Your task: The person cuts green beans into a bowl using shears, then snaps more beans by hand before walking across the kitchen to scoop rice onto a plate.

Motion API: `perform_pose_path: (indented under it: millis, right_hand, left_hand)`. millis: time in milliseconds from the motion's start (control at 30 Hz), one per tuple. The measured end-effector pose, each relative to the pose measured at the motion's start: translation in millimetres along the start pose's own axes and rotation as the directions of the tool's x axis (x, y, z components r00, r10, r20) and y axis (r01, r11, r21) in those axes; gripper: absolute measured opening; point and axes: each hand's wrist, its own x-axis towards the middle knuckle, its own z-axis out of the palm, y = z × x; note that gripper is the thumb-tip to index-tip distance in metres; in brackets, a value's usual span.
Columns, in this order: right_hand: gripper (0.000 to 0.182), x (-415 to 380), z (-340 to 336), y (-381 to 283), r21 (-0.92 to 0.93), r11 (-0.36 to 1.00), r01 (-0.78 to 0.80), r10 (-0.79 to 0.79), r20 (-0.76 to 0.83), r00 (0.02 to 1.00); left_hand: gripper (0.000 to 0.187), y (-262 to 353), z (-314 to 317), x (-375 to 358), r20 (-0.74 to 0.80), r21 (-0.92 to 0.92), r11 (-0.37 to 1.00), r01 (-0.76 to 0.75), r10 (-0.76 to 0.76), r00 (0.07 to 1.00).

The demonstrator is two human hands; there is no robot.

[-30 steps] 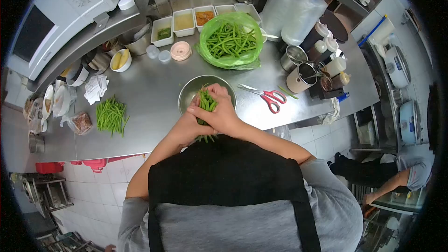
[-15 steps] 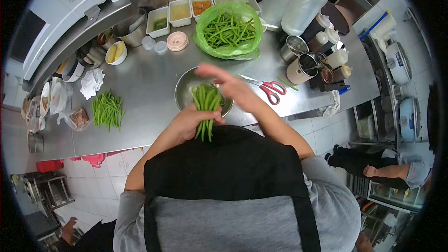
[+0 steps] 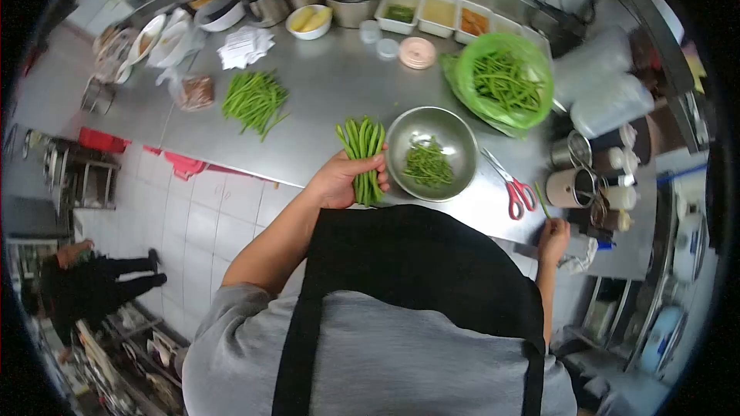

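Note:
My left hand [image 3: 339,179] is wrapped round a bundle of green beans [image 3: 365,146], just left of a steel bowl [image 3: 462,135] that holds short green pieces [image 3: 428,164]. At the table's front edge on the right, my right hand [image 3: 553,240] has its fingers closed at the lower end of a single green bean [image 3: 543,200]. Red-handled scissors [image 3: 518,196] lie between the bowl and that bean. More beans lie in a pile [image 3: 255,101] on the left and in a green plastic bag [image 3: 456,85] behind the bowl.
White containers [image 3: 399,11] line the back of the steel table [image 3: 308,85]. Cups [image 3: 569,189] and bottles [image 3: 621,198] stand at the right. Papers [image 3: 245,48] and a bowl of yellow pieces [image 3: 310,23] are at the back left. Another person [image 3: 85,285] is at the lower left.
The view has turned and shifted. My right hand has moved away from the bundle to the single bean on the right. My left hand with the bundle has moved from over the bowl to its left.

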Motion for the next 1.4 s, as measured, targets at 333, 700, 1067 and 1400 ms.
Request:
perform_pose_path:
  millis: [333, 700, 1067, 1400]
  right_hand:
    - [0.012, 2.7, 2.5, -45.0, 0.058, 0.996, -0.064, 0.068, -0.076, 0.995]
    - [0.008, -6.5, -73.1, -170.4, 0.650, 0.760, 0.015, -0.010, -0.011, 1.000]
    - [0.017, 27.7, 91.6, -528.7, 0.497, 0.172, 0.850, -0.972, -0.052, 0.227]
    - [0.013, 82.9, -27.2, -486.8, 0.657, 0.284, 0.698, -0.722, -0.332, 0.606]
  left_hand:
    - [0.030, -17.9, -27.9, -58.4, -0.362, 0.019, 0.977, -0.214, 0.206, 0.909]
    - [0.021, -18.4, -78.0, -70.6, -0.478, 0.002, 0.957, -0.291, 0.256, 0.840]
    - [0.021, -53.4, -76.5, -183.8, -0.614, 0.164, 0.890, -0.426, 0.430, 0.662]
    - [0.039, -30.8, -76.2, -164.8, -0.583, 0.187, 0.933, -0.308, 0.358, 0.729]
